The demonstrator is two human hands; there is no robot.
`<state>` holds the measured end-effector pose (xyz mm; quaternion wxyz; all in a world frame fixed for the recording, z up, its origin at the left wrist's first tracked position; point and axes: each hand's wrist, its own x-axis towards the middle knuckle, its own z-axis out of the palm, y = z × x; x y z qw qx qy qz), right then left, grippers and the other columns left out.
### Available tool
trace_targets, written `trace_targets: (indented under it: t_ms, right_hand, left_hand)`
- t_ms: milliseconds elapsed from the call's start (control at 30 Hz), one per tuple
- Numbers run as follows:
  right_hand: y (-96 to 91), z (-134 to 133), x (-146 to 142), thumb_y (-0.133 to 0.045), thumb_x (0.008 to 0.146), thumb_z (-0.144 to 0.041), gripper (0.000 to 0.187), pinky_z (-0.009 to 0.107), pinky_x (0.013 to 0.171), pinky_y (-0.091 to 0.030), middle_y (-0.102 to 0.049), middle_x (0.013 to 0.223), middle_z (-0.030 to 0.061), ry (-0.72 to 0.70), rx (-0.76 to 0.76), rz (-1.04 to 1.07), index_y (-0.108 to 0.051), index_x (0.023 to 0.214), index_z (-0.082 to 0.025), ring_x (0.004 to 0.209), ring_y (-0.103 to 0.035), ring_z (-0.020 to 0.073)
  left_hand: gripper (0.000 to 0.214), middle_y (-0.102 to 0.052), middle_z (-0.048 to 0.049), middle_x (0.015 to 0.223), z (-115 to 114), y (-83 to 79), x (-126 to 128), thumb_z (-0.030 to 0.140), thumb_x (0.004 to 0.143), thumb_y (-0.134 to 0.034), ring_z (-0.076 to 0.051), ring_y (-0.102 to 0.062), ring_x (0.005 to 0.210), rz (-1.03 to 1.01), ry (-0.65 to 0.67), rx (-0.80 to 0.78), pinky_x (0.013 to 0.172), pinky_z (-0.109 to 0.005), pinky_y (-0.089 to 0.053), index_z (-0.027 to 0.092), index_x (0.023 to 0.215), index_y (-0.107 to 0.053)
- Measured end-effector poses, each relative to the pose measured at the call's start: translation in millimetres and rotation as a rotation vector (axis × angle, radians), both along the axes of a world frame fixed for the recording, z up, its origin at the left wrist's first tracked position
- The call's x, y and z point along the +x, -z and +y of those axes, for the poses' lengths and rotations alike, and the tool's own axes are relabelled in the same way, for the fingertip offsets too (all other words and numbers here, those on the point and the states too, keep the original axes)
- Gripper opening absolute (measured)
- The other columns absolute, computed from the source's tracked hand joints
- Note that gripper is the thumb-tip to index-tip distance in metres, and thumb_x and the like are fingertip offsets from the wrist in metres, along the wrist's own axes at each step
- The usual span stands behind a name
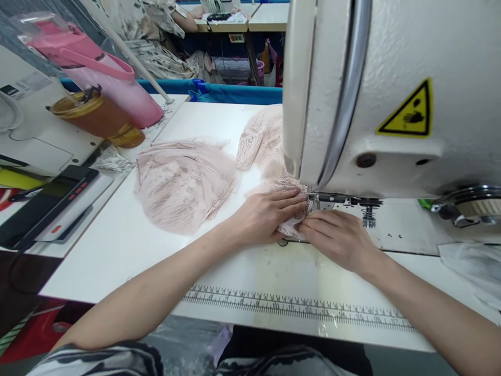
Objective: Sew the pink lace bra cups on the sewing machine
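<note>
A pale pink piece of lace fabric [290, 228] lies under the needle area of a white sewing machine [450, 62]. On top of it, just left of the presser foot [312, 202], my left hand [270, 214] rests flat with its fingers stretched out. My right hand [338, 237] is closed at the fabric's right edge, in front of the foot, its fingertips pinching the lace. Behind the left hand, more pink lace [260, 138] spreads back and is partly hidden by the machine head. A separate pink lace piece [183, 185] lies to the left on the white table.
A printed ruler strip [297, 308] runs along the table's front edge. At left stand a pink bottle [113, 83], an amber cup [97, 117] and a black phone-like device [47, 203]. White translucent material [475, 269] lies at right. Across the way, a person's arm [183, 21] shows.
</note>
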<state>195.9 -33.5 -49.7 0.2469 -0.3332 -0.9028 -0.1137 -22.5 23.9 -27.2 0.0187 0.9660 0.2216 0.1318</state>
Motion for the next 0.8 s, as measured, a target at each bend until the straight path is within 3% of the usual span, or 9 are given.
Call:
trace_targets:
  t_ms: [233,467,800]
  right_hand:
    - [0.3,3.4,4.1,-0.053,0.087,-0.01,0.019,0.024,0.072,-0.051,-0.071,0.089,0.0002,0.006,-0.02,0.031,-0.068,0.091,-0.022,0.092,-0.061,0.0139]
    - [5.1,7.5,9.1,-0.051,0.09,-0.014,0.017,0.025,0.076,-0.051,-0.068,0.087,-0.0019,0.049,-0.013,-0.009,-0.066,0.092,-0.023,0.089,-0.06,0.0114]
    - [-8.2,8.9,9.9,-0.052,0.09,-0.014,0.016,0.027,0.081,-0.05,-0.067,0.094,-0.0022,0.023,-0.119,0.033,-0.062,0.095,-0.026,0.095,-0.06,0.0123]
  left_hand:
    - [0.053,-0.055,-0.0083,0.133,-1.2,-2.6,2.2,0.017,0.074,-0.055,-0.023,-0.048,0.128,0.026,-0.009,0.003,0.106,-0.037,-0.044,0.01,0.127,-0.054]
    - [0.045,-0.055,-0.0124,0.133,-6.2,-2.3,4.1,0.027,0.086,-0.051,-0.026,-0.047,0.128,0.052,-0.031,0.039,0.105,-0.04,-0.044,0.007,0.127,-0.054]
    - [0.047,-0.052,-0.0148,0.135,-7.9,2.0,5.8,0.031,0.089,-0.046,-0.03,-0.045,0.13,0.068,-0.054,0.063,0.105,-0.043,-0.044,0.006,0.128,-0.053]
